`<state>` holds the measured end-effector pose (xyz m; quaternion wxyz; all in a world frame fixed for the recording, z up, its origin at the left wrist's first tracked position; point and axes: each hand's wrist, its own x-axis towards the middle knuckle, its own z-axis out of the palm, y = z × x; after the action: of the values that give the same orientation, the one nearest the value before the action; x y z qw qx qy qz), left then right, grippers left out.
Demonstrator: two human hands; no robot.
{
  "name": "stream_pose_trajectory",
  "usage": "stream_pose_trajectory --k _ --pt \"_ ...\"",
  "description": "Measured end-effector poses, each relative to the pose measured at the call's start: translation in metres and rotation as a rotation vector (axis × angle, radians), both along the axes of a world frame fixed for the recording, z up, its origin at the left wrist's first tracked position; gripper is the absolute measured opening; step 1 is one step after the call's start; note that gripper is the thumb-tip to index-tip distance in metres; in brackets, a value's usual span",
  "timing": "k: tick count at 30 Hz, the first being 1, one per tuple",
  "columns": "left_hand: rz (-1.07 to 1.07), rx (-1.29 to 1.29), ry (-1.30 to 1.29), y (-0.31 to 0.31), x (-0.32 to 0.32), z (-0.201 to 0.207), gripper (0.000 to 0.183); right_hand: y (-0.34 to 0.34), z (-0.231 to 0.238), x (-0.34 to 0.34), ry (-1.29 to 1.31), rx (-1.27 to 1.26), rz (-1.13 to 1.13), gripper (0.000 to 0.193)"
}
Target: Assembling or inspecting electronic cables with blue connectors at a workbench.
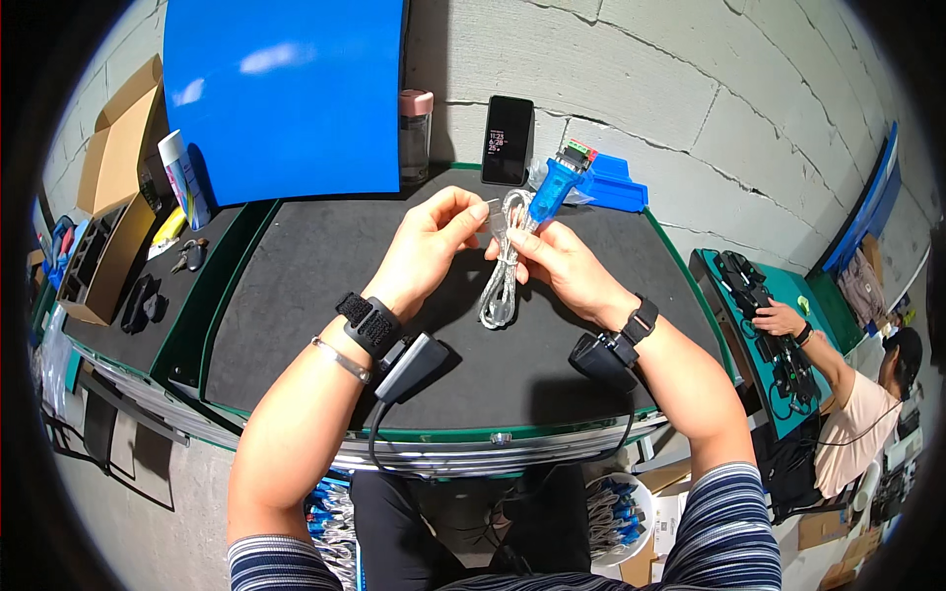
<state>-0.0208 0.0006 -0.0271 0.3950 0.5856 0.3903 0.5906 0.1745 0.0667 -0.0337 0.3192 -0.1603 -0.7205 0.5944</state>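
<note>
A small silvery metal plug [495, 207] was pinched at the fingertips of the left hand [440, 236], its thumb and forefinger brought together and its other fingers curled. By the right hand [562, 258], nearly closed, a silvery, clear-jacketed cable [500, 295] was held between thumb and fingers. The cable was gathered into a long, narrow coil, which hung between the two hands above the black-topped, green-edged bench [296, 305]. Just above the right hand, the cable's translucent blue connector housing [555, 192] was tilted up to the right, topped by a green terminal block [577, 150].

Around both wrists, black straps [371, 323] were fastened, with black devices [416, 364] attached. Beyond the hands, a black smartphone [507, 140] was propped upright, with an open blue plastic bin [616, 183] to its right. Farther out past the left hand, a clear bottle with a pink lid [415, 138] was placed beside a large, glossy blue panel [286, 98]. Well to the left of the hands, a white-and-blue spray can [184, 180] and an open brown cardboard box [123, 167] were seen. Far to the right, black equipment [749, 286] was being touched by a co-worker's hand [780, 318].
</note>
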Motion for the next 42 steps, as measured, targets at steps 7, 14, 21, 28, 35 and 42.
stream_pose_trajectory --k 7,14,21,28,35,42 --pt "-0.218 -0.247 0.355 -0.005 0.001 -0.002 0.052 0.007 0.002 0.005 0.221 -0.179 -0.103 0.033" --pt "-0.058 -0.018 0.635 -0.006 0.003 -0.007 0.060 0.011 0.004 0.006 0.289 -0.232 -0.107 0.031" --pt "-0.077 -0.087 0.607 -0.005 0.002 -0.003 0.049 0.009 0.001 0.005 0.300 -0.248 -0.091 0.030" --pt "-0.432 -0.205 0.285 -0.008 0.002 0.004 0.042 0.007 0.010 0.005 0.337 -0.260 -0.045 0.030" --pt "-0.514 -0.202 0.198 -0.014 0.011 0.009 0.046 0.001 0.016 0.008 0.304 -0.261 -0.053 0.031" --pt "-0.316 -0.193 0.456 -0.003 0.005 -0.003 0.041 0.003 0.008 0.005 0.137 -0.102 -0.150 0.034"
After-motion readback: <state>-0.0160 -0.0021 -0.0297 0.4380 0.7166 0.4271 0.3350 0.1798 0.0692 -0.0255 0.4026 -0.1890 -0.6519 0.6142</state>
